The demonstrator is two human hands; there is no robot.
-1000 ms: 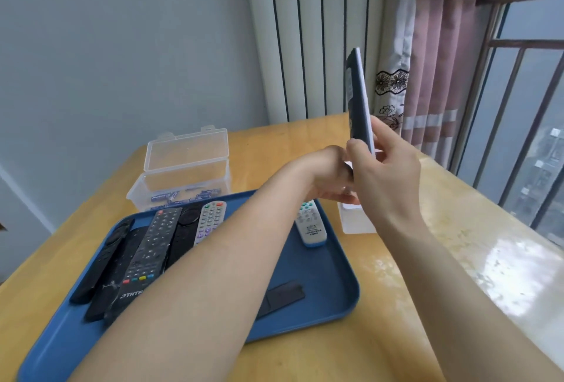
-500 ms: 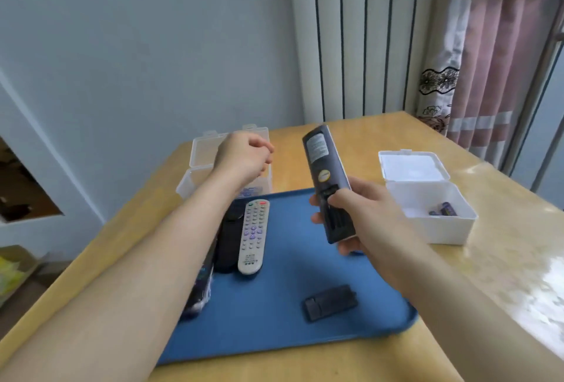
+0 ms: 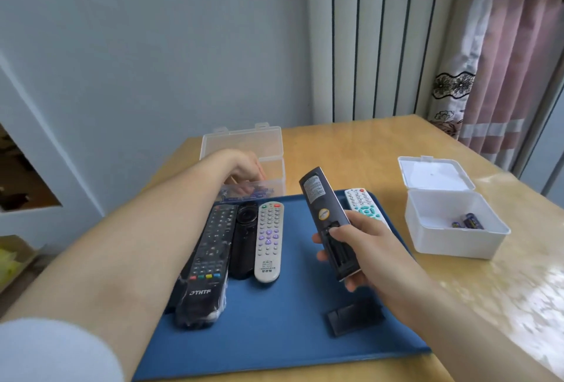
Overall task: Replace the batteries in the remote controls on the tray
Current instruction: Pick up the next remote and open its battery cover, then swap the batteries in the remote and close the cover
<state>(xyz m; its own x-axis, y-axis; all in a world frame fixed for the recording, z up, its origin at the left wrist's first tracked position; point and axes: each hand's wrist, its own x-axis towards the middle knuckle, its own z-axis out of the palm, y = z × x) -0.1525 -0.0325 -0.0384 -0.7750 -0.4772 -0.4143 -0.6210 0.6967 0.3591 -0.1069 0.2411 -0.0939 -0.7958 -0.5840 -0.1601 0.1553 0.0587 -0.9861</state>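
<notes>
My right hand (image 3: 363, 247) grips a dark remote (image 3: 328, 219) back side up above the blue tray (image 3: 274, 336); its battery compartment is uncovered and looks empty. The loose black battery cover (image 3: 355, 316) lies on the tray near its front right. My left hand (image 3: 245, 169) reaches into the clear box (image 3: 268, 149) behind the tray, fingertips down among the blue batteries (image 3: 253, 194); whether it holds one is hidden. A black THTF remote (image 3: 210, 262), another black remote (image 3: 244, 238) and a grey remote (image 3: 268, 239) lie side by side on the tray.
A white-and-teal remote (image 3: 364, 206) lies at the tray's far right, partly behind my right hand. A white open box (image 3: 451, 229) with two batteries (image 3: 467, 223) stands on the wooden table (image 3: 351, 149) to the right. Wall and curtain lie beyond the table.
My left hand moved from above the tray's back edge down into the clear battery box. My right hand still holds the dark remote in about the same pose.
</notes>
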